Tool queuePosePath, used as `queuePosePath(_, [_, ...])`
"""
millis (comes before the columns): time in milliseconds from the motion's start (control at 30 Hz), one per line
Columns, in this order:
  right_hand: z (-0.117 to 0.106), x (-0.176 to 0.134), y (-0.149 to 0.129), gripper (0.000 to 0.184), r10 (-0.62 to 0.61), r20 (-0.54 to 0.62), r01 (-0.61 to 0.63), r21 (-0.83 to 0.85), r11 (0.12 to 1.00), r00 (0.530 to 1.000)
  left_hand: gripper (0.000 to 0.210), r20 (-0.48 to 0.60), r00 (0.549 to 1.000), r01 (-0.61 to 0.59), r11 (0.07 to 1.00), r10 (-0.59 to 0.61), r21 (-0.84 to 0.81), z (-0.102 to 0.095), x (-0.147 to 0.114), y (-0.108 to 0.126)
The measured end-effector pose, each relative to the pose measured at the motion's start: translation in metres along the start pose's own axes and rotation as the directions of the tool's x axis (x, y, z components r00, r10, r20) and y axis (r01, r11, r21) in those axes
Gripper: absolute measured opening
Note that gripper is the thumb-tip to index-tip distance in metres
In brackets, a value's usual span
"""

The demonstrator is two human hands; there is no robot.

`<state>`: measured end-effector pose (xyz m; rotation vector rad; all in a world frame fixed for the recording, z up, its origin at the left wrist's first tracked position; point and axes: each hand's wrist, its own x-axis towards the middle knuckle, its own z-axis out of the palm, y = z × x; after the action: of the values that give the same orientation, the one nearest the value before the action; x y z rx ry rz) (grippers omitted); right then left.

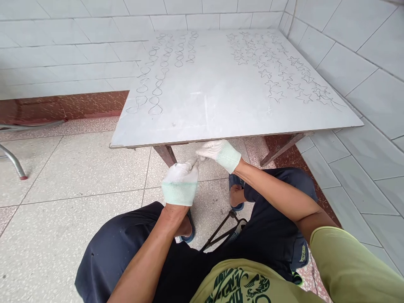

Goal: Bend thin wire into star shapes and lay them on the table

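Observation:
My left hand (180, 182), in a white knit glove with a pale green cuff, is closed just below the front edge of the table (221, 113). Its fingertips meet those of my right hand (218, 153), gloved the same way and closed in a pinch. A thin, light sliver shows where the fingers come together; it is too small to make out. On the tabletop lie thin wire-like outlines: several stars (277, 96) at the right and several looped, figure-eight shapes (155, 105) at the left.
White tiled walls (360, 54) border the table behind and on the right. Wooden table legs (166, 155) stand beyond my hands. A metal chair leg (14, 160) is at far left on the speckled floor (78, 176). Between my legs is a dark metal frame (221, 231).

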<state>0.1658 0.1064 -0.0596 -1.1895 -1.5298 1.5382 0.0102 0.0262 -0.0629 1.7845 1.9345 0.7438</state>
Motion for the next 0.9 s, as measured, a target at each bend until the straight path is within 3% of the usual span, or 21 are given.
queuePosePath(167, [-0.002,0.001,0.000,0.022,0.016,0.020,-0.018,0.090,0.996,1.000,0.037,0.035,0.999,-0.045,0.993,0.041,0.114,-0.003,0.000,0.005])
queuePosePath(367, [-0.005,-0.002,-0.007,0.027,0.051,0.026,-0.051,0.006,0.999,0.998,0.037,0.091,0.978,-0.207,0.940,0.189,0.273,-0.005,0.003,0.001])
queuePosePath(567, [-0.010,-0.005,-0.009,0.019,0.040,0.072,-0.032,-0.108,0.994,0.997,0.035,0.214,0.904,-0.425,0.821,0.369,0.381,-0.011,0.012,-0.005])
queuePosePath(800, [-0.015,-0.014,-0.019,0.016,0.064,0.215,-0.014,-0.227,0.974,0.974,0.033,0.366,0.792,-0.610,0.652,0.488,0.450,-0.021,0.015,-0.007])
queuePosePath(900, [-0.015,-0.015,-0.021,0.018,0.073,0.244,-0.012,-0.243,0.970,0.967,0.034,0.387,0.766,-0.643,0.607,0.513,0.467,-0.023,0.015,-0.009])
